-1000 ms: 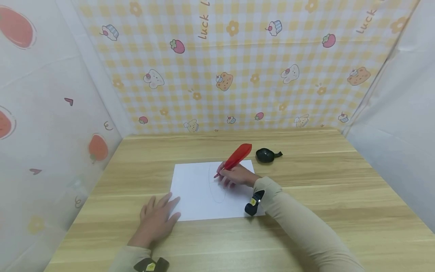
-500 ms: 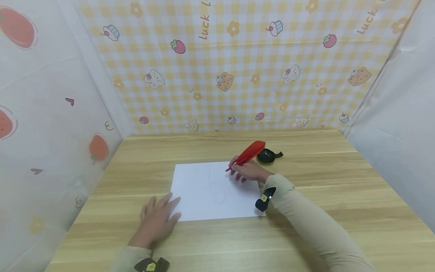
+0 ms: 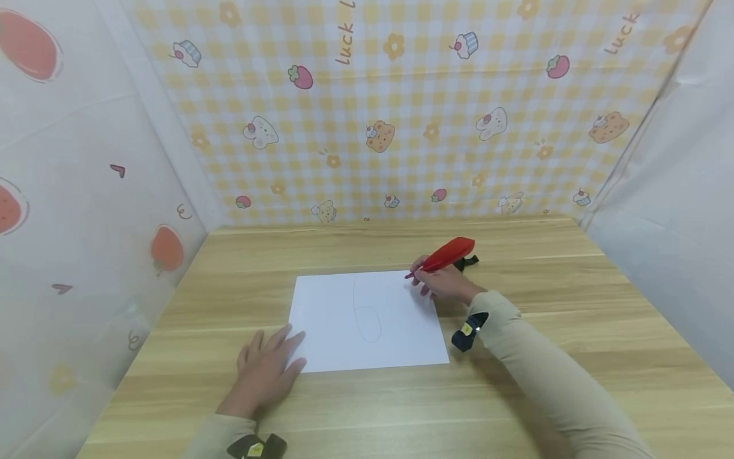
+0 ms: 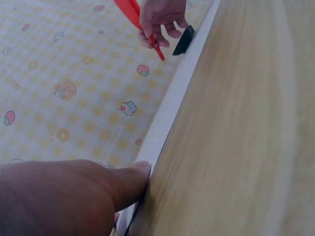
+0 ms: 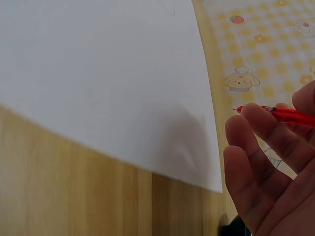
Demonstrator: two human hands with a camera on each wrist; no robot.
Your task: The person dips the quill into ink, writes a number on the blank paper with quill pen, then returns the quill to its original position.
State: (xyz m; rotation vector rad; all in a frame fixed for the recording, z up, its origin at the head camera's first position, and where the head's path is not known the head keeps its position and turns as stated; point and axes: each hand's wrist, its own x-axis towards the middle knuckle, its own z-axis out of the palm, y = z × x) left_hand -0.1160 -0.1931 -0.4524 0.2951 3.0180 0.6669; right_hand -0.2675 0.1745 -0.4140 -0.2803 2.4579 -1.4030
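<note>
A white sheet of paper lies on the wooden table, bearing a thin drawn line with a loop like a "6". My right hand pinches a red feather pen over the paper's far right corner, its tip lifted off the sheet. In the right wrist view the pen's point sticks out past the fingertips. My left hand rests with spread fingers at the paper's near left corner. Its thumb lies on the paper's edge in the left wrist view.
Behind my right hand is a black object with a short tail, mostly hidden by the hand. A yellow checked cloth hangs along the table's back edge, with white cloths at both sides.
My right hand has lifted the feather pen off the drawn line and moved right and away toward the far corner. The loop shows in full now. The left hand has stayed put.
</note>
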